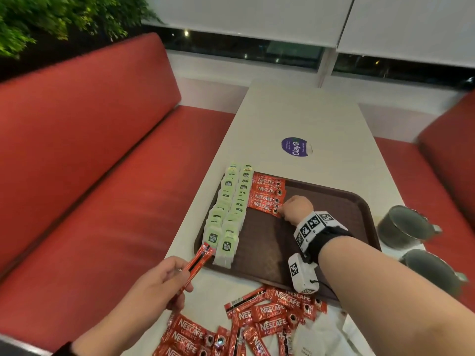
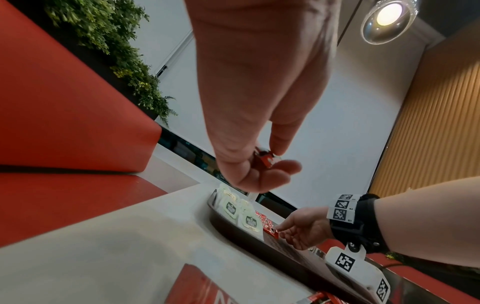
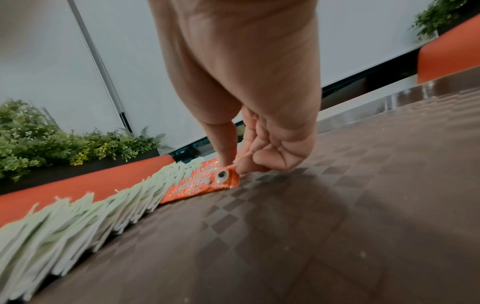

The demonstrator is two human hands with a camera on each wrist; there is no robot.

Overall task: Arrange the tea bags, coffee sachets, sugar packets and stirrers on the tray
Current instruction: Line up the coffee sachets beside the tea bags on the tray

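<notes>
Fingertips of the right hand (image 1: 295,209) pinch the near end of a red foil Nescafé coffee sachet (image 3: 202,186), setting it down as the nearest in a short overlapping row of red coffee sachets (image 1: 267,195) at the far left of the dark brown textured plastic tray (image 1: 321,253). The left hand (image 1: 154,283) waits over the table edge near the tray's near-left corner, curled round a few more thin red sachets (image 1: 198,260) held like a bundle. Beside the coffee row, two long overlapping columns of pale green tea bags (image 1: 228,209) run down the tray's left side, so the tea looks finished and the coffee barely begun. A loose heap of red sachets (image 1: 257,322) lies on the table in front of the tray, and some white paper packets (image 1: 316,335), perhaps sugar, lie at its right; stirrers I cannot make out. The pale off-white table (image 1: 295,116) carries a round purple sticker (image 1: 295,146) and two dark grey mugs (image 1: 406,227) to the tray's right. Red upholstered benches (image 1: 90,163) flank it, with green foliage (image 1: 51,19) behind and white roller blinds (image 1: 257,14) over a dark window.
</notes>
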